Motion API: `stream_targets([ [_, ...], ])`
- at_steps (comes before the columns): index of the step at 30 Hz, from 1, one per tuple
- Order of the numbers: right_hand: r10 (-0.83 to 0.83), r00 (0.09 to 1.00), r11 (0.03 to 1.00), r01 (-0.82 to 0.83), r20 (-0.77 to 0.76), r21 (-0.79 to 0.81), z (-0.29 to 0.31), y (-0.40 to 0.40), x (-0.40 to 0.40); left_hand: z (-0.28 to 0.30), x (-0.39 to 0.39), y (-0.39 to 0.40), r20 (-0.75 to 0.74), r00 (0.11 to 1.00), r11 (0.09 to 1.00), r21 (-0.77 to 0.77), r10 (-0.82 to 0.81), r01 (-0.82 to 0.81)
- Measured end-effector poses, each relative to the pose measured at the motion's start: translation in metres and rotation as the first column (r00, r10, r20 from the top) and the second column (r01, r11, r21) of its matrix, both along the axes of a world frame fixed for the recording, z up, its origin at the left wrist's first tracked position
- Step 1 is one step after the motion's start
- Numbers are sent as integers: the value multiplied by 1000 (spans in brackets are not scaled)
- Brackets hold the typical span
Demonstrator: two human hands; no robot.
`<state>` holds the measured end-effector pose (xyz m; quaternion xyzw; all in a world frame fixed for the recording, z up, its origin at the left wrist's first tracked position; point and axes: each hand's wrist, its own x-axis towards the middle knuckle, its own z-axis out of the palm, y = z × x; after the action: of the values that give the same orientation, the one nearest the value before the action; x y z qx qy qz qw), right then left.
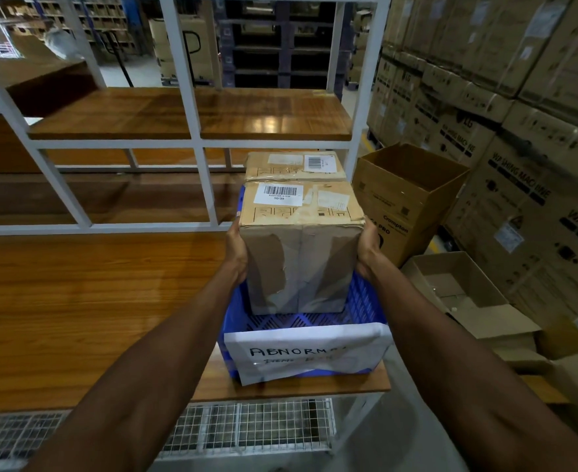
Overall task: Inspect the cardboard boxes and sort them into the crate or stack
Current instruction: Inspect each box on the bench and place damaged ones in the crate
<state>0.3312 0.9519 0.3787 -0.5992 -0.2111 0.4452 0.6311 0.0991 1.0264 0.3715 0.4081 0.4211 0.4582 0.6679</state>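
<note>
Inside the blue crate (pixel 365 301) at the table's (pixel 76 301) near right corner, a worn cardboard box (pixel 301 247) stands upright, the left hand (pixel 236 253) and right hand (pixel 367 248) clamped on its sides. Its barcode label reads 50/39. A second box (pixel 294 165) sits just behind, touching it. The crate's paper sign (pixel 308 352) reads ABNORM… To the left the tabletop lies open. Right, open cartons (pixel 410 199), one marked Crompton, and LG washing machine stacks (pixel 519 148) stand close by.
</note>
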Motion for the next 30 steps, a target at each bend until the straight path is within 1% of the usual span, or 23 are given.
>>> stream_targets([
  [2, -18, 1000, 1000, 18, -2, -5, -1, -1, 0, -4, -1, 0, -12, 1000, 1000, 1, 7, -7],
  [7, 7, 1000, 999, -6, 11, -32, -1, -5, -1, -2, -2, -3, 4, 1000, 1000, 12, -17, 17],
  [9, 10, 1000, 999, -9, 24, -46, -1, -8, -1, -2, -4, -4, -22, 1000, 1000, 5, -12, 12],
  [15, 56, 998, 998, -56, 16, -21, -1, -17, -2, -3, -8, -7, -80, 996, 1000, -8, -28, 27],
  [21, 46, 999, 999, -46, 3, 15, 2, -28, -2, 7, -20, -20, -92, 995, 1000, 2, -26, 26],
  [23, 36, 999, 999, -37, 15, 18, 10, -40, -6, 10, -27, -23, -86, 996, 1000, 15, 0, 1],
  [27, 65, 996, 996, -68, 65, 49, 29, -71, -20, 26, -38, -47, -34, 998, 997, 50, 56, -54],
  [29, 43, 995, 994, -52, 93, 93, 33, -88, -25, 34, -47, -65, -55, 994, 994, 61, 94, -90],
  [30, 35, 994, 994, -45, 105, 102, 37, -98, -29, 35, -52, -73, -69, 991, 990, 91, 111, -104],
])
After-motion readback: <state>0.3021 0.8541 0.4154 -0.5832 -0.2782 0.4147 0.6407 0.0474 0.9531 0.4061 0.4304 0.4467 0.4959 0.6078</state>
